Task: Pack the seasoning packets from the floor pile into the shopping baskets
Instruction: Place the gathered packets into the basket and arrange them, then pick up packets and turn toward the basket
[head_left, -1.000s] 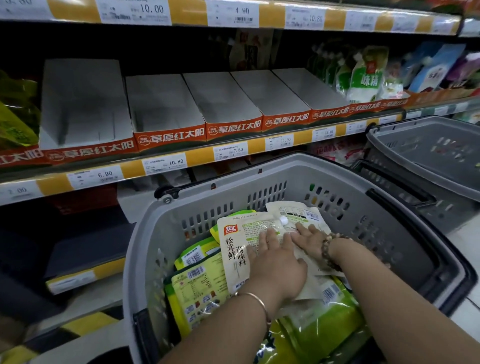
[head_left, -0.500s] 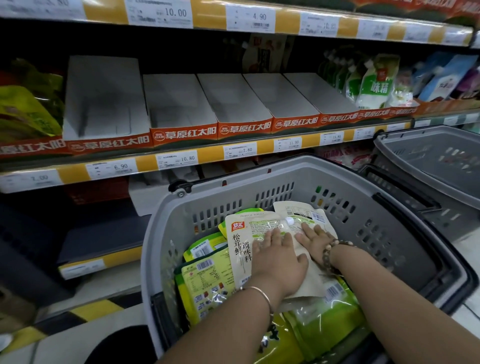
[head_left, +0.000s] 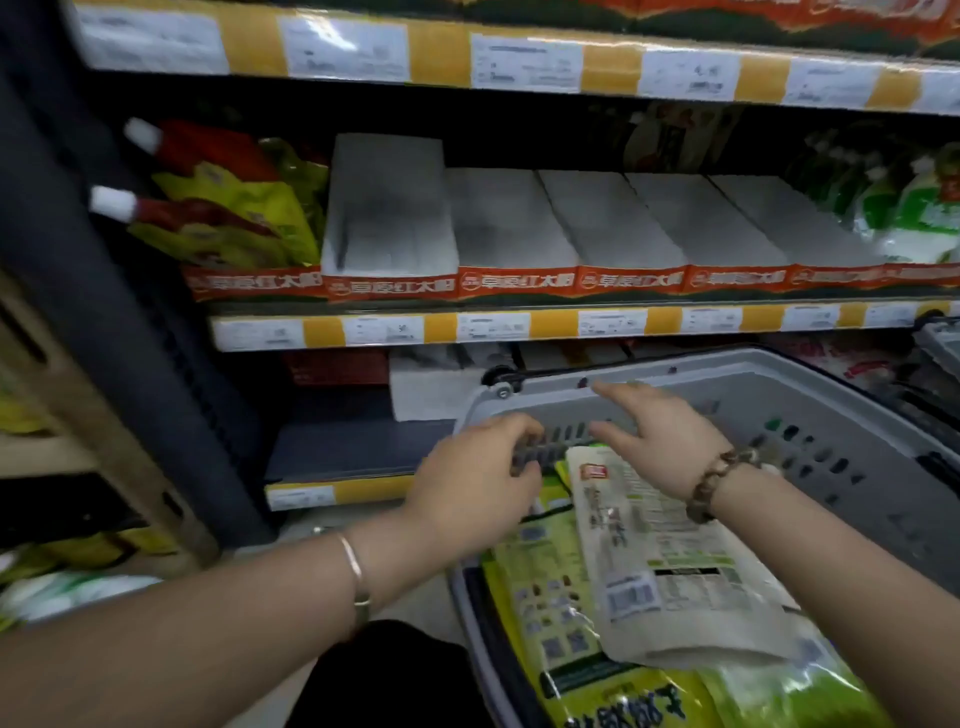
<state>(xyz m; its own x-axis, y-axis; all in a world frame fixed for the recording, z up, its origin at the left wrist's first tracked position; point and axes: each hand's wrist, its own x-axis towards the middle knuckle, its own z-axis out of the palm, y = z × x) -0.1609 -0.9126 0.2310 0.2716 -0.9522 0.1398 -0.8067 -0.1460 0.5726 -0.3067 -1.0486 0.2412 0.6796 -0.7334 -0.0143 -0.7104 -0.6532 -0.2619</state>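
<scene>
Everything looks blurry and smeared. The words on the white paper price tags (head_left: 343, 49) are too fuzzy to read. Deep inside the shelves (head_left: 545, 326) it is dark and shadowy. The white plastic seasoning packet (head_left: 670, 561) in the grey plastic basket (head_left: 727, 365) looks brightest. Shelf lines bend near the edges.

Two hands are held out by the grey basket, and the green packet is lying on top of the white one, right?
Not quite. The head view shows it the other way round: the white packet lies on top of the green packets. The rest holds: the left hand and right hand are held out by the grey basket.
</scene>
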